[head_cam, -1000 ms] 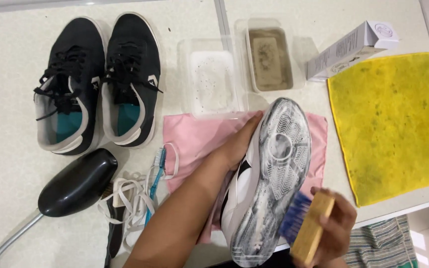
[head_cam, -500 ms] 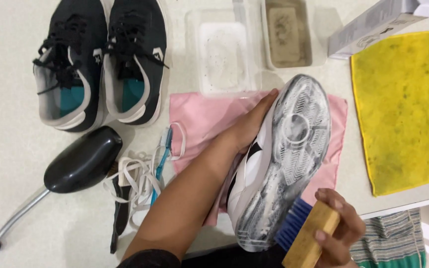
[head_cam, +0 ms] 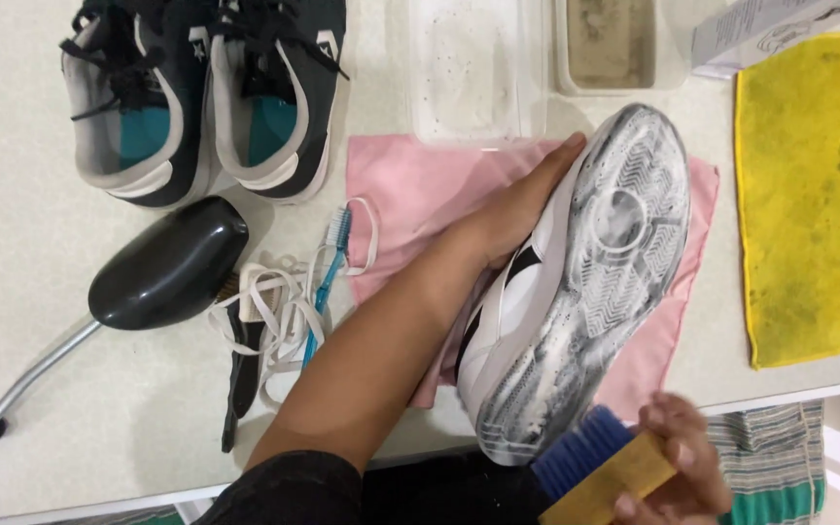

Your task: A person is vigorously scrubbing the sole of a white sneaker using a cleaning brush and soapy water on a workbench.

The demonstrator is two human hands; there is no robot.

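brush [head_cam: 600,467] has slid off the heel toward the near edge since a moment ago — stroke finished. right hand [head_cam: 678,467] fingers clamped on brush; left hand [head_cam: 512,209] fingers wrapped on white shoe [head_cam: 585,282], sole up over pink cloth [head_cam: 410,185] on the surface.

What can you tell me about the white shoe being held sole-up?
The white shoe has a black side mark and lies tilted on its side over a pink cloth, its grey patterned sole, smeared with pale foam or dirt, facing up. The left hand steadies its side; the right hand holds a blue-bristled wooden brush by its heel.
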